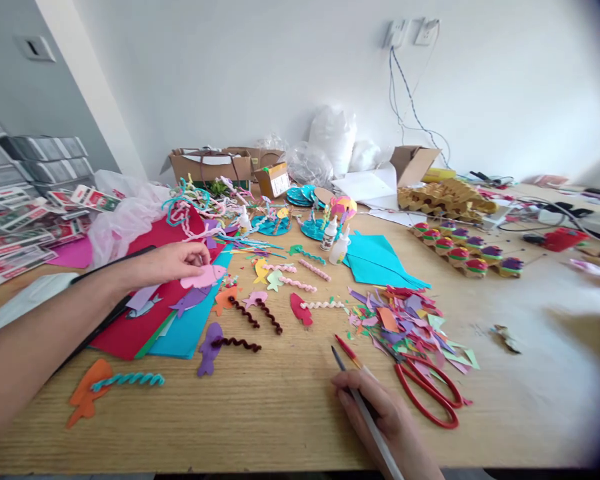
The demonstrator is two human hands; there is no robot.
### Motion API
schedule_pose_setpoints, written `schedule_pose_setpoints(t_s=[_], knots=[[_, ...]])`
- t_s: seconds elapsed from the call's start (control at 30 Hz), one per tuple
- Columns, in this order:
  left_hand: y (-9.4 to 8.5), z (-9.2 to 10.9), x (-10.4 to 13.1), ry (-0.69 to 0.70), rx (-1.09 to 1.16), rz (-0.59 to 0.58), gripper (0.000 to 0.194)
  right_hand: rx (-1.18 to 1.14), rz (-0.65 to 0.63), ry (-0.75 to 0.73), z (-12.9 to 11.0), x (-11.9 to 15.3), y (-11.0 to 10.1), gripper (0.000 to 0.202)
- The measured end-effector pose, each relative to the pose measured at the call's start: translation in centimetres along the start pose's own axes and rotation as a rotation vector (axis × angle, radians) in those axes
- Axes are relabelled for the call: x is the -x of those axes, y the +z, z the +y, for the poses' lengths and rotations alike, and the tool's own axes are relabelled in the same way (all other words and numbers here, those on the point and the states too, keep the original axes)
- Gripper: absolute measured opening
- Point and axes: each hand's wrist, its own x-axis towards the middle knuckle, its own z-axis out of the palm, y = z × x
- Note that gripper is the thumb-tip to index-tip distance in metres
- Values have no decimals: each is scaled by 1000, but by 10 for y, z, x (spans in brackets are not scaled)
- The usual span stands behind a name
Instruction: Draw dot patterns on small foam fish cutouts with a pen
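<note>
A pink paper fish [211, 276] is pinched in the fingers of my left hand [183, 261], over the coloured paper sheets at the left. A purple paper fish [193, 301] lies just below it on the sheets. Near the front edge, my right hand [380, 417] is closed around a white pen [377, 437] with a dark tip. A red-tipped pen [348, 349] sticks out beside it; whether it is held or lies under the fingers I cannot tell. Red-handled scissors [427, 393] rest right of this hand, their blades partly under paper scraps [405, 320].
Paper fish with twisted pipe cleaners, such as an orange fish [91, 390] and a purple fish [210, 350], lie about the table. Glue bottles [339, 248] stand mid-table near blue paper [380, 260]. Painted egg-carton cups [473, 250] sit at the right, cardboard boxes [213, 165] along the wall.
</note>
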Motion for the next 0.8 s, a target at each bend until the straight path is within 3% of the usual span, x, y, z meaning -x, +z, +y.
schedule_pose_setpoints(t_s=[0.1,0.2,0.4,0.57,0.7,0.8], knots=[[44,53,10,129,95,-83,26,-55,93,49,-3,-2,0,11],[86,91,18,210,161,-163,19,-124,157,131,-11,-8,3,15],[141,118,17,235,246,-244,13,-254,126,239,-21,-24,15,21],[157,124,19,244,284,-279,15,-189,104,228,-18,-32,20,20],[151,123,25,251,260,-312,6,-77,51,178,-16,-35,17,23],[144,117,30,272,151,-295,12,31,-41,143,-14,-38,12,23]])
